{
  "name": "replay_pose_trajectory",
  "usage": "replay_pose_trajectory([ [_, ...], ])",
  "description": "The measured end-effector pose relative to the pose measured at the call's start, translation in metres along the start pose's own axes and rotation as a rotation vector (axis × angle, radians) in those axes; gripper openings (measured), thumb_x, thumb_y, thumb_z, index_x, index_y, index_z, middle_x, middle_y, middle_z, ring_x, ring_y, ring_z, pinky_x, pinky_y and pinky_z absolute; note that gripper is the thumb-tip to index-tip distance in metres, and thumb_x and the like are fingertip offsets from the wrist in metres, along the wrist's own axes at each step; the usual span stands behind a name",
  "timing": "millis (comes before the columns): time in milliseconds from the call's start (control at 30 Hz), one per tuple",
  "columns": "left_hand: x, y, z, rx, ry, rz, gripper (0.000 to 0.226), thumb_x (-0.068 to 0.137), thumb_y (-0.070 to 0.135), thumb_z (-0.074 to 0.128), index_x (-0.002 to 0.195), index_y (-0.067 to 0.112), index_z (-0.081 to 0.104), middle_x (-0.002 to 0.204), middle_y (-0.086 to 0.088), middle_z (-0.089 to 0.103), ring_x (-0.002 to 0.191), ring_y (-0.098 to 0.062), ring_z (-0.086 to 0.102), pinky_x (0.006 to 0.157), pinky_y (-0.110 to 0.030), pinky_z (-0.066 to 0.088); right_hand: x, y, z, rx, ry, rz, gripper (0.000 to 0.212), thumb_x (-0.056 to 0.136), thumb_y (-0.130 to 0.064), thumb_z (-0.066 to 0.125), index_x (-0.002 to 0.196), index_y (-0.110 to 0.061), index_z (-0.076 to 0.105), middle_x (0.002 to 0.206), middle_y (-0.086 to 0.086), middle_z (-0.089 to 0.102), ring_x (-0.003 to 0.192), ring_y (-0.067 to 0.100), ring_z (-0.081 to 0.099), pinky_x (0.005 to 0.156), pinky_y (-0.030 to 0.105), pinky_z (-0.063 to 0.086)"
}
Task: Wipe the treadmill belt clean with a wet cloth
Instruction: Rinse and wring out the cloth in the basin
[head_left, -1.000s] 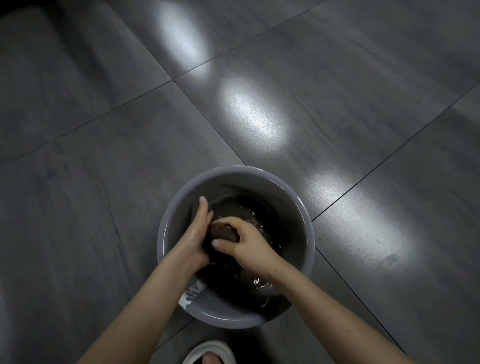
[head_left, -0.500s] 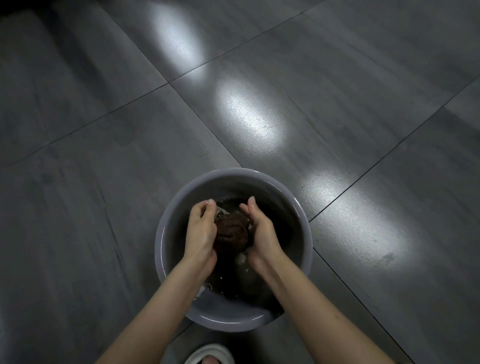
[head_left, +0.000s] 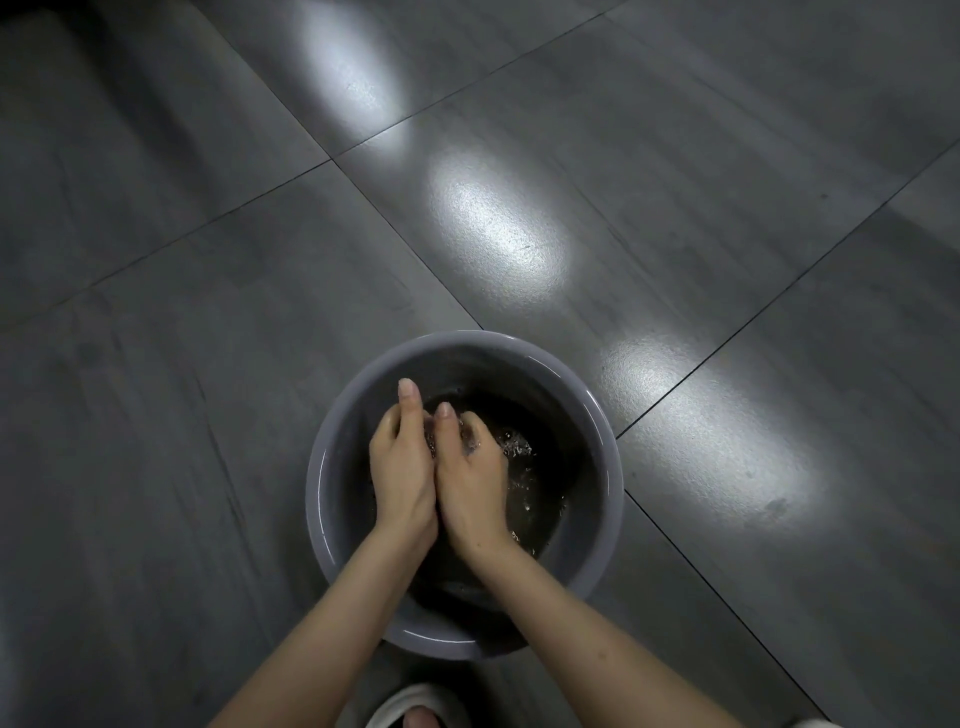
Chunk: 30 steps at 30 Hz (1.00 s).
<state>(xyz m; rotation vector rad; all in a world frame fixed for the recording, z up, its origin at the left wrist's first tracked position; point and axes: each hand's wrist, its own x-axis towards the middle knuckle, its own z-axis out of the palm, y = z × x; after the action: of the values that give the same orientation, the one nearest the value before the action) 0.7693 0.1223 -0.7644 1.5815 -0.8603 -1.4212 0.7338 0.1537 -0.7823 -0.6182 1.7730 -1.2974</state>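
Now our left hand (head_left: 402, 467) and right hand (head_left: 470, 478) had closed together, both grips curled round the balled brown cloth, earlier visible, now hidden between them over the round grey plastic basin (head_left: 597, 405) at six o'clock; we judged wringing underway.

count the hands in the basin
2. The left hand and the right hand are side by side inside the grey basin, squeezing the cloth that barely shows between them. No other hand is in view.
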Motion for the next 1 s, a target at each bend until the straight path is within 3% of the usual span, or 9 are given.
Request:
replay_pose_trajectory([
  [100,0.001,-0.002,0.001,0.002,0.015,-0.011,0.044,0.097,0.040,0.046,0.066,0.011,0.056,0.058,0.000,0.060,0.058,-0.008,0.058,0.061,-0.024,0.050,0.003,0.005,0.002,-0.030,0.002,-0.025,0.031,0.094,-0.040,0.046,0.072,-0.024,0.061,0.071,-0.005,0.067,0.069,0.007,0.062,0.070,0.034,0.051],
  [167,0.001,-0.001,0.002,0.015,0.032,-0.009,0.044,0.097,0.038,0.047,0.063,0.010,0.054,0.053,0.002,0.058,0.054,-0.006,0.056,0.056,-0.021,0.049,0.003,0.006,0.002,-0.038,0.019,-0.031,0.034,0.091,-0.042,0.044,0.067,-0.025,0.059,0.067,-0.004,0.065,0.067,0.010,0.061,0.068,0.036,0.050],
  [433,0.007,-0.010,0.002,0.112,0.062,0.029,0.044,0.099,0.025,0.047,0.056,0.013,0.043,0.049,0.001,0.043,0.051,-0.011,0.040,0.057,-0.030,0.037,0.006,0.008,-0.002,-0.070,0.036,-0.031,0.044,0.091,-0.022,0.046,0.048,-0.027,0.043,0.045,-0.010,0.046,0.050,0.007,0.042,0.056,0.033,0.036],
  [733,0.011,-0.019,0.004,0.055,0.080,-0.090,0.043,0.097,0.013,0.048,0.054,0.012,0.040,0.052,-0.003,0.037,0.049,-0.012,0.035,0.052,-0.029,0.032,0.012,0.020,-0.001,-0.070,0.033,0.002,0.035,0.077,-0.028,0.041,0.042,-0.028,0.045,0.043,-0.010,0.039,0.050,0.012,0.037,0.055,0.043,0.036],
  [800,0.014,-0.020,0.005,0.063,0.076,-0.114,0.043,0.096,0.016,0.049,0.054,0.011,0.042,0.051,-0.003,0.038,0.048,-0.012,0.037,0.053,-0.029,0.033,0.012,0.019,-0.002,-0.053,0.038,-0.006,0.035,0.080,-0.030,0.040,0.045,-0.026,0.042,0.045,-0.009,0.042,0.051,0.014,0.039,0.056,0.044,0.037],
  [867,0.022,-0.021,0.003,0.101,0.021,-0.163,0.041,0.096,0.029,0.049,0.059,0.013,0.051,0.056,-0.004,0.049,0.056,-0.016,0.048,0.062,-0.033,0.042,0.015,0.018,-0.003,-0.065,0.017,0.045,0.039,0.090,-0.036,0.041,0.055,-0.022,0.052,0.055,-0.003,0.054,0.057,0.019,0.050,0.061,0.042,0.042],
  [933,0.028,-0.016,-0.002,0.169,-0.101,-0.283,0.041,0.093,0.049,0.045,0.079,0.015,0.064,0.076,-0.006,0.066,0.076,-0.022,0.062,0.079,-0.038,0.050,0.024,0.015,-0.008,-0.186,-0.050,0.171,0.041,0.095,-0.045,0.042,0.074,-0.017,0.062,0.076,0.004,0.066,0.076,0.023,0.060,0.073,0.039,0.048],
  [1000,0.029,-0.004,-0.011,0.247,-0.225,-0.432,0.043,0.094,0.051,0.044,0.103,0.014,0.064,0.096,-0.007,0.070,0.092,-0.023,0.065,0.080,-0.037,0.051,0.033,0.007,-0.022,-0.187,-0.162,0.318,0.038,0.090,-0.051,0.050,0.092,-0.016,0.065,0.091,0.004,0.069,0.089,0.022,0.063,0.085,0.038,0.050],
])
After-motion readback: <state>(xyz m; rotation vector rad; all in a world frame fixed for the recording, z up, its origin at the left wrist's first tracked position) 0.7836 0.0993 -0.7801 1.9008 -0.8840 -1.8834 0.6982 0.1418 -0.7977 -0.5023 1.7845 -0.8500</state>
